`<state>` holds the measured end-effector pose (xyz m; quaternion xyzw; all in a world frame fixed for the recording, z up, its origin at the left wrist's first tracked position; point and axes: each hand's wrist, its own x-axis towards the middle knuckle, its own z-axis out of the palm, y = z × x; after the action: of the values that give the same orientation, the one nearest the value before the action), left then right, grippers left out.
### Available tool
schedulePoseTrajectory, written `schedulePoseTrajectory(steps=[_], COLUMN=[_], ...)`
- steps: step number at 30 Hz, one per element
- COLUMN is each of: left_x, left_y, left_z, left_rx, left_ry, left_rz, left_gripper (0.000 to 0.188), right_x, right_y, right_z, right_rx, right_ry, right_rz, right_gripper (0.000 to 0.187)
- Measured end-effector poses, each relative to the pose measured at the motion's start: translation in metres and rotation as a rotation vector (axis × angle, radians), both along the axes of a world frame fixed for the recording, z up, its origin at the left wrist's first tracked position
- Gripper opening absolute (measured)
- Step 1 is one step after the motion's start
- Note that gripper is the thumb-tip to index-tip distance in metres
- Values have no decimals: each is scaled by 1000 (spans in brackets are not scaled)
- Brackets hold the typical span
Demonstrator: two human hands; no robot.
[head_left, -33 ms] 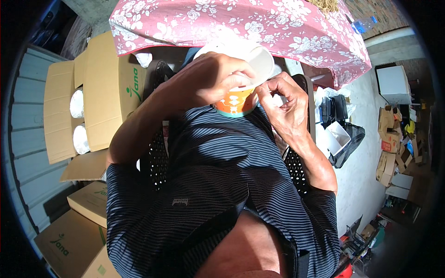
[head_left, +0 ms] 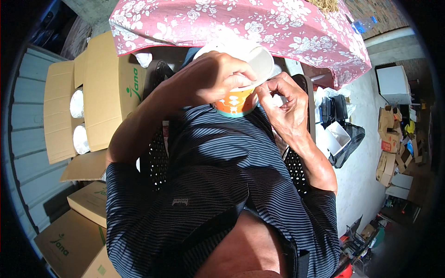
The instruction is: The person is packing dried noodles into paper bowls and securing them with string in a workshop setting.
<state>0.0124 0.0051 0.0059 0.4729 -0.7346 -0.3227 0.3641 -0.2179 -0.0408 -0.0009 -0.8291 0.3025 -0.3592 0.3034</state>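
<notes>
An orange paper tub (head_left: 235, 101) with white drawings and a teal band at its base is held over my lap. Its white inside and rim face the sunlight, and the upper part is washed out by glare. My left hand (head_left: 221, 76) closes over the near left of the rim, its fingertips reaching inside. At the tub's right side my right hand (head_left: 286, 99) pinches thumb and forefinger together beside the rim. Whatever sits in that pinch is too small to name; a white patch shows behind the curled fingers.
Ahead stands a table under a pink floral cloth (head_left: 259, 28). An open cardboard box (head_left: 104, 92) with white rounded things is at my left, more boxes (head_left: 65, 241) below it. On the right floor lie a white container (head_left: 337, 139) and a black bag (head_left: 353, 143). Chair arms flank me.
</notes>
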Motion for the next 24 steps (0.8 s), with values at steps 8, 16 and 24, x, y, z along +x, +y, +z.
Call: schedulePoseTrajectory(steps=[8, 16, 24], left_x=[-1, 0, 1], left_y=[-15, -18, -16], left_z=[7, 3, 1], left_rx=[-14, -61, -126], left_ry=[-54, -42, -161], left_rz=[-121, -136, -166], left_gripper=[18, 14, 9], right_x=[-1, 0, 0], right_y=[0, 4, 5], right_z=[1, 6, 8], right_rx=[-69, -113, -107], right_ry=[31, 70, 113], right_rz=[25, 34, 26], right_gripper=[8, 9, 12])
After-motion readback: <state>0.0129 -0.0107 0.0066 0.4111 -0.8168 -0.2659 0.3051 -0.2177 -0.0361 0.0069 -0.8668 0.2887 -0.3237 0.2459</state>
